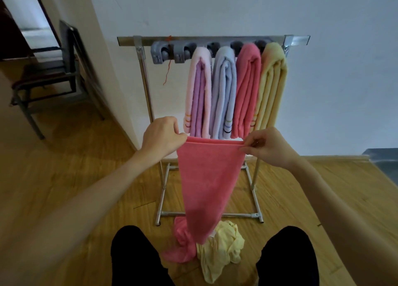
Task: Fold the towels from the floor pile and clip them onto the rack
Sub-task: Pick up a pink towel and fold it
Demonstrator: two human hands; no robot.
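Note:
I hold a coral pink towel (210,182) stretched between both hands in front of the rack. My left hand (162,134) pinches its top left corner, my right hand (267,146) pinches the top right corner. The doubled towel hangs down and its lower end trails onto the floor. A crumpled yellow towel (221,249) lies on the floor between my knees. On the metal rack (213,40), several folded towels hang from grey clips: pink-lilac (199,91), light blue (224,93), coral (247,87), yellow (272,85). Two grey clips (170,54) at the rack's left hold nothing.
The rack stands against a white wall on a wooden floor. A dark chair (49,74) sits at the left near a doorway. A grey object (385,162) is at the right edge by the skirting board. My knees in black trousers (137,257) frame the floor pile.

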